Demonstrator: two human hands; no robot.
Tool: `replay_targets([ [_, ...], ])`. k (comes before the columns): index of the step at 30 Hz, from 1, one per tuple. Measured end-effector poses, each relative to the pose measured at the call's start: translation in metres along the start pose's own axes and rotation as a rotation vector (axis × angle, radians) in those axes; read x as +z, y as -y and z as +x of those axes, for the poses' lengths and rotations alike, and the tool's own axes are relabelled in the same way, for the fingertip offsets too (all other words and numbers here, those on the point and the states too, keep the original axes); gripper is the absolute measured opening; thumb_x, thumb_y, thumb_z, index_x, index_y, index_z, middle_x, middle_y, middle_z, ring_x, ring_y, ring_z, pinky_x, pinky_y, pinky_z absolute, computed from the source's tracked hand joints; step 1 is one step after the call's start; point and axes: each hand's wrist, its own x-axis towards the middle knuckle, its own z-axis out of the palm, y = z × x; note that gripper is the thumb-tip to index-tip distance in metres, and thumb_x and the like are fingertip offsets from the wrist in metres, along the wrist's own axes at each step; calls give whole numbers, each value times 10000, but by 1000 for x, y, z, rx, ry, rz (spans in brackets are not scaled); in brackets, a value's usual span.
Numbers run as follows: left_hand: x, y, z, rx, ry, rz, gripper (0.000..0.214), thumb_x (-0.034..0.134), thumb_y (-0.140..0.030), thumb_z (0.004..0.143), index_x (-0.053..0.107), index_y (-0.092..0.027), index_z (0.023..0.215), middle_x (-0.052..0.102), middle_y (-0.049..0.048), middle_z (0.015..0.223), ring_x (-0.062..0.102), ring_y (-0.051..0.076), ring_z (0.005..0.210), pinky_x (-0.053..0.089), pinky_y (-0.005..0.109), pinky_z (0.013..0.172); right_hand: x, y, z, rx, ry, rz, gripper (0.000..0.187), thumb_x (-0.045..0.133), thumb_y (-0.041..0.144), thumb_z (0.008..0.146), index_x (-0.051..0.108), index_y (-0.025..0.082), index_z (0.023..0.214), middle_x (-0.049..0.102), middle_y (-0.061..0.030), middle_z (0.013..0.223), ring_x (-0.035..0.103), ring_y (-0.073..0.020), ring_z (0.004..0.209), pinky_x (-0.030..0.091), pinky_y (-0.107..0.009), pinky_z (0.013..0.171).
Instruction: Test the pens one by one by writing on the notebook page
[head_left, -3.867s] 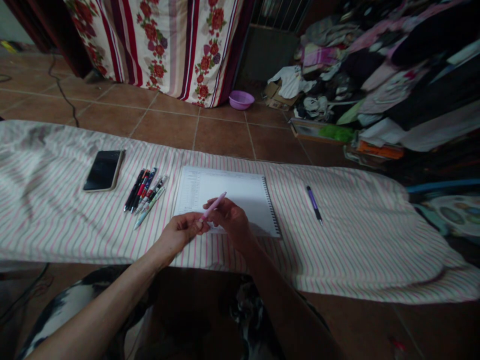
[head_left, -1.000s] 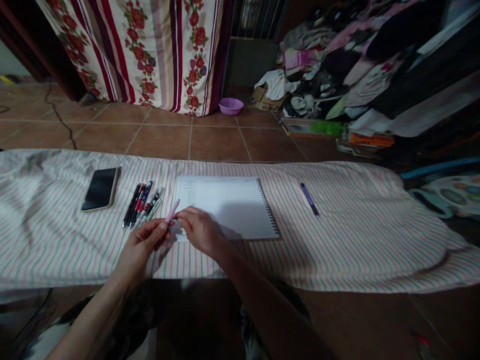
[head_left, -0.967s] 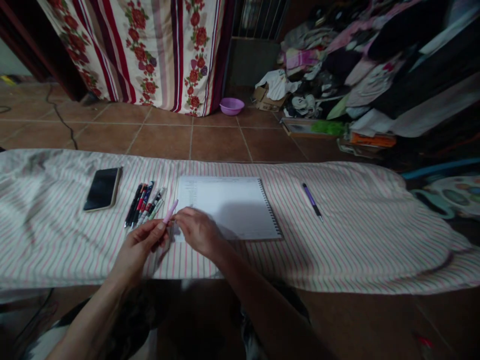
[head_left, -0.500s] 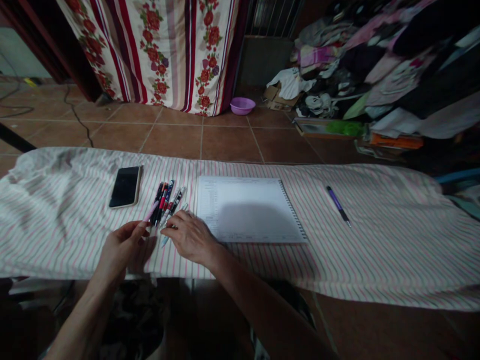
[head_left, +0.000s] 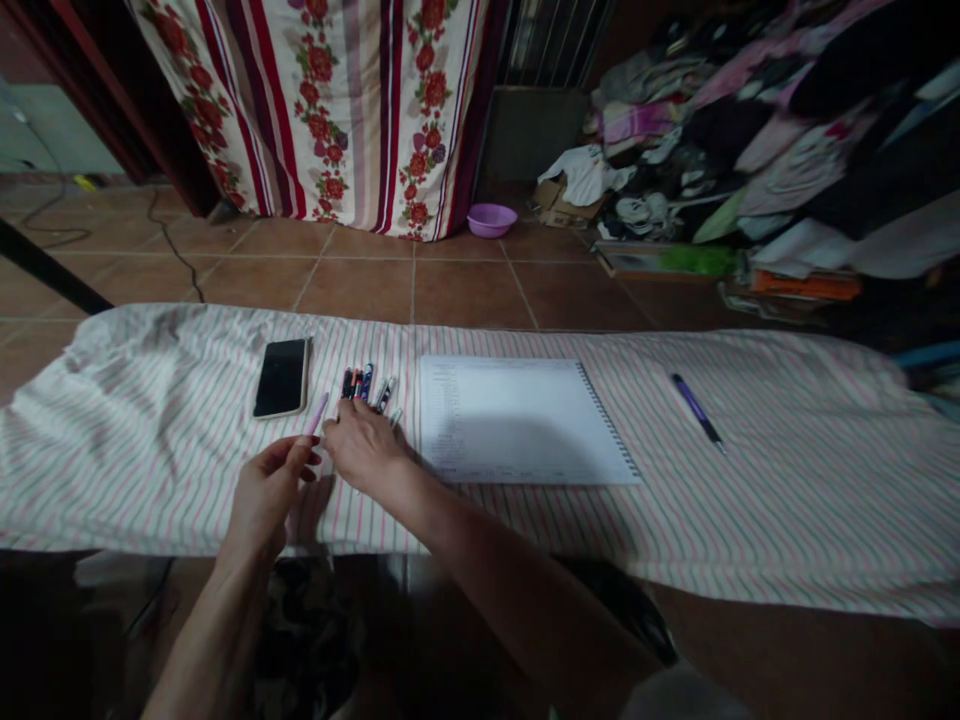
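Observation:
In my left hand (head_left: pixel 277 480), closed in a pinch, is a pink-purple pen (head_left: pixel 318 412) pointing up and away from me. Just right of it, my right hand (head_left: pixel 364 440) rests over a cluster of several pens (head_left: pixel 366 382). Its fingers bend down onto them, and their tips and the pens' lower parts are hidden, so a grip cannot be made out. Dark, orange-tipped, blue and black-and-white pen ends stick out beyond the fingers. A spiral notebook (head_left: pixel 517 415) lies open right of the cluster, with a shadow across its page.
On the striped cloth (head_left: pixel 787 480), a phone (head_left: pixel 281 378) lies left of the pens. A purple and black pen (head_left: pixel 697 412) lies right of the notebook. Beyond the table are a purple basin (head_left: pixel 491 220), a floral curtain (head_left: pixel 360 110) and piled clothes (head_left: pixel 750 140).
My right hand has moved forward over the pen cluster, covering more of it. The left hand still pinches the pink-purple pen. The whole view has shifted slightly.

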Motion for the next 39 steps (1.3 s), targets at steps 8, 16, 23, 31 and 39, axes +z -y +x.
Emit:
replay_targets([
  [8,2,6,4,0,29,-2,452,685,-513,492,651,-125,721,591,14,593,489,116,502,344,226,464,-13,-5,13,262,90,99,265,401,74,832,540,61,1058,607,-206,1014,634,-243,883,518,-324,678],
  [16,1,24,25,105,-39,425,344,536,-488,711,654,-178,802,663,64,655,593,208,575,381,280,494,-15,-22,8,466,14,467,288,487,193,774,527,132,1052,687,-120,888,657,-252,831,490,-345,697],
  [23,18,11,26,291,-175,1065,430,352,-397,827,672,-135,943,664,192,885,611,332,840,382,352,606,-3,-29,-25,777,-181,1194,109,529,179,749,511,176,857,644,-2,648,613,-137,587,430,-222,512],
  [31,43,9,19,375,-221,1144,410,360,-371,826,675,-131,934,643,169,867,593,298,842,406,339,642,10,-38,-63,702,-278,1352,128,591,189,707,508,188,805,663,7,645,622,-140,598,440,-230,543],
  [39,53,-5,3,457,-286,1032,419,405,-425,819,657,-136,988,627,170,964,560,336,933,413,395,724,-7,-51,-86,648,-336,1290,171,588,253,708,488,198,836,669,11,678,576,-120,581,407,-228,564],
])
